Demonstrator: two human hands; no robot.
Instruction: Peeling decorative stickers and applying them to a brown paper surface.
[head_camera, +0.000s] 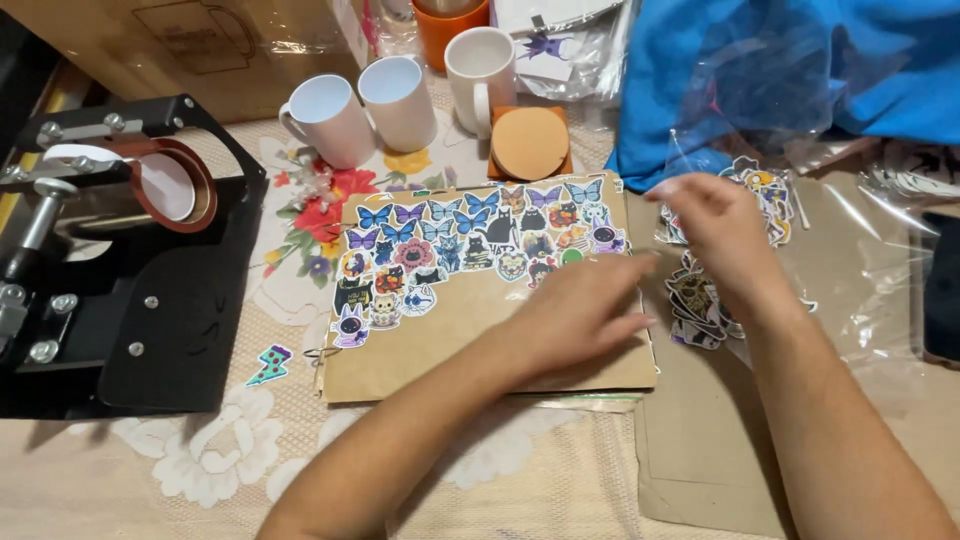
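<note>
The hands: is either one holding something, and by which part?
Left hand rests flat on the brown board, gripping nothing. Right hand is blurred above the sticker pile; any hold cannot be told.

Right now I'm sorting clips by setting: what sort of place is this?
Probably a home craft table: a mug press, blank white mugs and a brown sticker-covered board on a floral tablecloth.

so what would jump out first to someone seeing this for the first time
The brown kraft notebook cover at centre, its upper part crowded with bright butterfly and cat stickers. The left hand lies flat on its right side, while the right hand hovers over a loose sticker pile on clear plastic. At far left sits a black mug press, with three white mugs behind the notebook.
</note>
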